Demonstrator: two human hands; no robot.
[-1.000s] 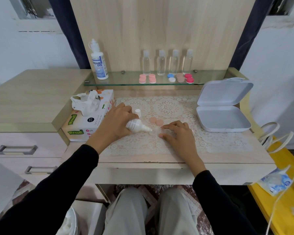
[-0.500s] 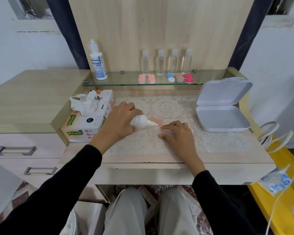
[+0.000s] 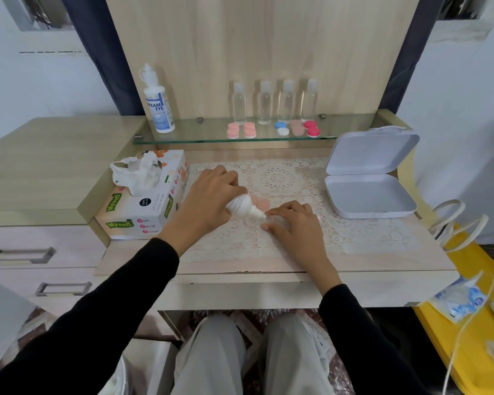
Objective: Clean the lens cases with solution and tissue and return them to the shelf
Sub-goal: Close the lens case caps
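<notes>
My left hand (image 3: 208, 201) grips a small white solution bottle (image 3: 240, 205), tipped on its side with the nozzle pointing right and down. The nozzle tip sits just above a pale, see-through lens case (image 3: 264, 222). My right hand (image 3: 294, 228) pinches that case between thumb and index finger on the lace mat (image 3: 340, 238). Two pink caps (image 3: 262, 204) lie just behind the nozzle, partly hidden by the bottle. On the glass shelf (image 3: 206, 135) stand more lens cases: pink (image 3: 241, 130), blue and white (image 3: 281, 128), beige (image 3: 296, 127) and red (image 3: 312, 128).
A tissue box (image 3: 143, 206) with a tissue pulled up stands left of my left hand. An open white hinged box (image 3: 368, 195) lies at the right. On the shelf are a large solution bottle (image 3: 157, 104) and several clear small bottles (image 3: 274, 102). A yellow surface with cords lies at the far right.
The bottle swung up toward the pink caps half a second ago, then came back down; its nozzle now points at the case by my right fingers. My right hand has stayed put.
</notes>
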